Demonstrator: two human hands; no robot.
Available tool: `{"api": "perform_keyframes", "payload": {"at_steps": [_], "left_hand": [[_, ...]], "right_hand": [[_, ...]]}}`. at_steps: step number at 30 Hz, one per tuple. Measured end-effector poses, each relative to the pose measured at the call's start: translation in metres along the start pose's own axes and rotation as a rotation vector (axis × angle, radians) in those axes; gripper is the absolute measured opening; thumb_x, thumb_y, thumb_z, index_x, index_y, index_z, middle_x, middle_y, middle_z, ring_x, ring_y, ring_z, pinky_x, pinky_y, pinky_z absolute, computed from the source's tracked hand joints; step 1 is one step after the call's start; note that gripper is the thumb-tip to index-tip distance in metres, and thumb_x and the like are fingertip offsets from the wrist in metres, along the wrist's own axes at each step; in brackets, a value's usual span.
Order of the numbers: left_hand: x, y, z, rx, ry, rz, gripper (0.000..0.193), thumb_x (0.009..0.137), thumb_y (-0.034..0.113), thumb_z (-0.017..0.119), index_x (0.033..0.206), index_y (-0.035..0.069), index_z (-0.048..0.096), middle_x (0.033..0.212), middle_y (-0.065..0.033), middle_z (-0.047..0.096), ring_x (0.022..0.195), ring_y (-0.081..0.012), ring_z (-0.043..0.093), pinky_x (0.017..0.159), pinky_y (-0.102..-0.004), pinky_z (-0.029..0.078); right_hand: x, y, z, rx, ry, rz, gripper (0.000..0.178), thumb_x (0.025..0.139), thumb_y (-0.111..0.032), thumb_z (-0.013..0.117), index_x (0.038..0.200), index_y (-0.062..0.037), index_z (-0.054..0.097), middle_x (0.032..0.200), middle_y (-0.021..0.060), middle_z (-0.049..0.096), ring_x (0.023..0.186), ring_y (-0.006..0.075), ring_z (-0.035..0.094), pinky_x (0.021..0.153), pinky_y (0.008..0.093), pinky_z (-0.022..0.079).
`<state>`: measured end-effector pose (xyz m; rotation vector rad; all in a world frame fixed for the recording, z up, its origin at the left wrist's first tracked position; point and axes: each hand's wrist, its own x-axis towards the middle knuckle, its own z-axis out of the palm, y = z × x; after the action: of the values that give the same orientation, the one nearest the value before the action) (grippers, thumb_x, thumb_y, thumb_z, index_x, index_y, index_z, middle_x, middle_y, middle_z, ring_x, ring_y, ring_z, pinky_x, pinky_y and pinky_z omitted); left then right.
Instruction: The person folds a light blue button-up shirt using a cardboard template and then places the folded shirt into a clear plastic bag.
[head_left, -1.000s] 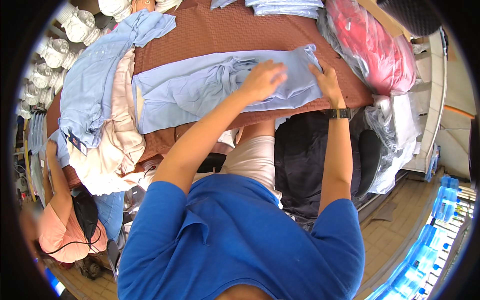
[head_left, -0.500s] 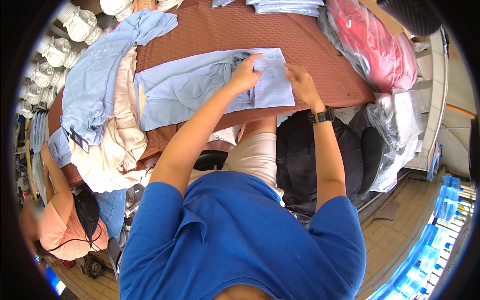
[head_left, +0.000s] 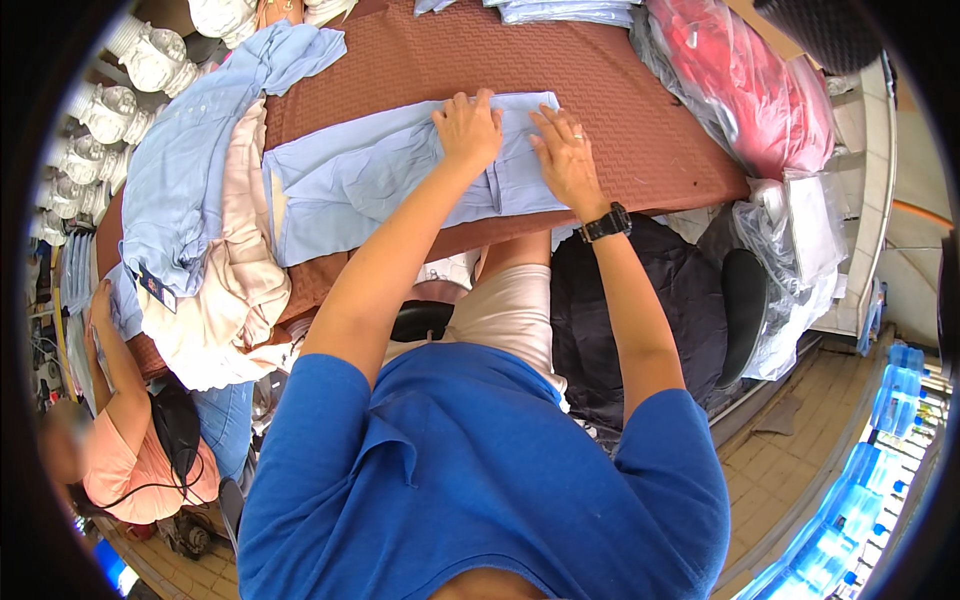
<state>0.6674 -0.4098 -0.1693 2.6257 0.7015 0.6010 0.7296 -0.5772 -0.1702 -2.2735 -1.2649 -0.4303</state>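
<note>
Lying left on the brown table (head_left: 640, 120), a loose blue shirt (head_left: 175, 150) overlaps beige cloth (head_left: 248, 205), parked aside I guess. Left hand (head_left: 470, 132), fingers spread, sits on the folded garment (head_left: 335, 185) mid-table, likely pinning it; right hand (head_left: 570, 165), also splayed, steadies its right end.

We see bright, soft light, strongest at lower right, where the bottles (head_left: 848, 508) glare; glints mark the plastic (head_left: 740, 85). Edges bend toward a black rim; we find 1 head (head_left: 68, 440) blurred.
</note>
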Motion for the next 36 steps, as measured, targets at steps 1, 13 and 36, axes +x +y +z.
{"api": "perform_keyframes", "payload": {"at_steps": [1, 13, 36], "left_hand": [[0.005, -0.003, 0.001, -0.019, -0.014, 0.018, 0.032, 0.088, 0.026, 0.066, 0.118, 0.016, 0.064, 0.108, -0.0092, 0.063, 0.11, -0.0292, 0.054, 0.091, -0.0473, 0.037], [-0.017, -0.006, -0.002, 0.192, 0.197, 0.319, 0.041, 0.089, 0.033, 0.064, 0.127, 0.017, 0.063, 0.146, -0.0105, 0.045, 0.133, -0.0377, 0.037, 0.108, -0.0609, 0.025], [-0.05, -0.024, -0.021, -0.018, 0.002, 0.413, 0.062, 0.095, 0.042, 0.055, 0.144, 0.007, 0.044, 0.155, -0.0072, 0.034, 0.143, -0.0363, 0.027, 0.114, -0.0612, 0.021]], "right_hand": [[0.0, -0.003, 0.004, -0.013, -0.023, 0.014, 0.041, 0.097, -0.028, 0.055, 0.135, -0.0125, 0.055, 0.144, 0.0116, 0.048, 0.133, 0.0359, 0.042, 0.109, 0.0558, 0.033], [0.009, -0.005, 0.007, 0.025, -0.017, 0.101, 0.049, 0.101, -0.034, 0.046, 0.145, -0.0131, 0.045, 0.153, 0.0121, 0.039, 0.144, 0.037, 0.029, 0.116, 0.0583, 0.021], [0.006, 0.027, -0.011, 0.167, -0.197, 0.732, 0.05, 0.08, -0.038, 0.077, 0.104, 0.0054, 0.068, 0.091, 0.0219, 0.071, 0.086, 0.0326, 0.069, 0.076, 0.0426, 0.052]]}}
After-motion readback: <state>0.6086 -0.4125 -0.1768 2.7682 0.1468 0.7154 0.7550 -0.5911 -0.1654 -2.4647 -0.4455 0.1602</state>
